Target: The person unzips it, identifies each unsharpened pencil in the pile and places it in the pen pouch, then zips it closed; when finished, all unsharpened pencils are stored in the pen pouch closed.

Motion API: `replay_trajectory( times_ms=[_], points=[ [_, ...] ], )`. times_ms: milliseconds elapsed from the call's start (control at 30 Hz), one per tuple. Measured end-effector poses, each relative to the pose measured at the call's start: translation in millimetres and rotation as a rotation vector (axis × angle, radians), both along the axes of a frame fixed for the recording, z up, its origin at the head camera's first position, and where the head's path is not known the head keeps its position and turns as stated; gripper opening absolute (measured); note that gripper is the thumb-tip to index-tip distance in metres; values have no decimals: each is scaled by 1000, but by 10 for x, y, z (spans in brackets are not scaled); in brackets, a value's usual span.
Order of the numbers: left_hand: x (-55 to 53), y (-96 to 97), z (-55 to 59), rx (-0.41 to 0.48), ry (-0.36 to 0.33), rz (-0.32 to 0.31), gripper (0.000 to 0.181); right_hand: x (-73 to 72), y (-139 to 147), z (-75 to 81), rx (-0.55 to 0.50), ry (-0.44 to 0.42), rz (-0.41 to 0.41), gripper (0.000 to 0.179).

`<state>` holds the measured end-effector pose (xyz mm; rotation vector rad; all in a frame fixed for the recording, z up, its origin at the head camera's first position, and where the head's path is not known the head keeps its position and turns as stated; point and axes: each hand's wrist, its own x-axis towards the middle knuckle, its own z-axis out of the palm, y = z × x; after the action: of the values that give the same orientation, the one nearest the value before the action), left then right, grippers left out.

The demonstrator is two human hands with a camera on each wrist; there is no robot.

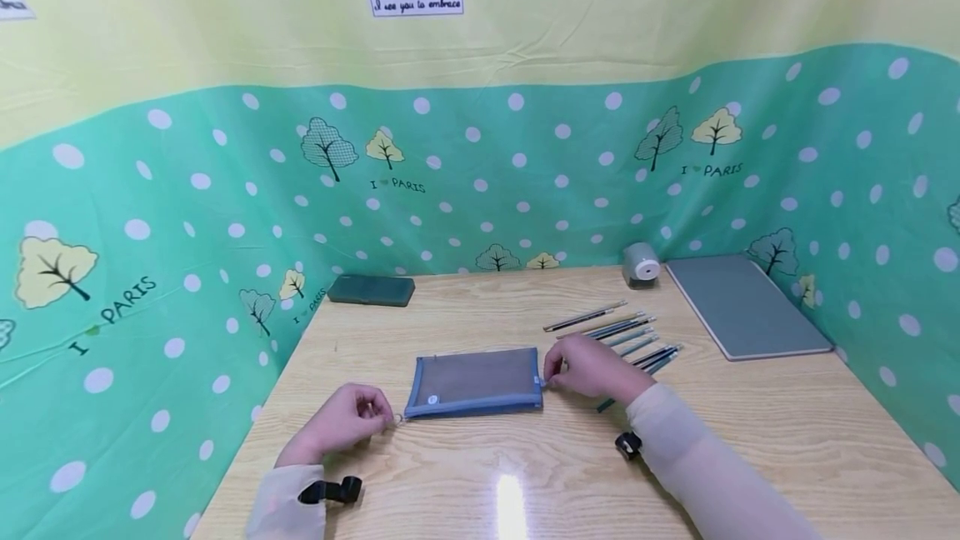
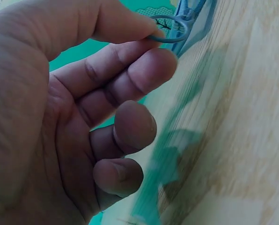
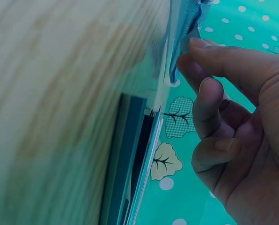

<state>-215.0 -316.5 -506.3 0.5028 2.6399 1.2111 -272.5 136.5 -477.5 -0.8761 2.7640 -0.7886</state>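
A blue-edged mesh zipper pouch point(image 1: 480, 377) lies flat on the wooden table between the two hands. At its near left corner, my left hand point(image 1: 347, 419) pinches the zipper's pull ring point(image 2: 171, 40) between thumb and index finger; the other fingers curl loosely below. My right hand point(image 1: 592, 367) grips a small fabric tab point(image 3: 188, 43) at the pouch's right end with thumb and fingertips. Several pencils point(image 1: 583, 317) lie spread beside and beyond the right hand, which partly hides them. Through the mesh, the pouch looks flat.
A dark green case point(image 1: 371, 291) sits at the table's far left corner. Toward the far right stand a grey-white pencil sharpener point(image 1: 641, 263) and a flat grey board point(image 1: 750, 307). Patterned green curtain point(image 1: 450, 215) closes off the back and sides.
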Motion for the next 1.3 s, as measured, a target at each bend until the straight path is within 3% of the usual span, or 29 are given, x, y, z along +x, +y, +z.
replay_trajectory(
  times_ms=[433, 867, 1033, 1300],
  points=[
    [41, 14, 10, 11, -150, -99, 10, 9, -39, -32, 57, 14, 8, 22],
    [39, 35, -21, 17, -130, -112, 6, 29, -28, -11, 44, -6, -1, 19],
    [1, 76, -36, 46, -69, -52, 13, 25, 11, 15, 45, -16, -35, 17],
    [-40, 331, -61, 68, 237, -39, 22, -32, 174, 137, 3, -24, -90, 8]
  ],
)
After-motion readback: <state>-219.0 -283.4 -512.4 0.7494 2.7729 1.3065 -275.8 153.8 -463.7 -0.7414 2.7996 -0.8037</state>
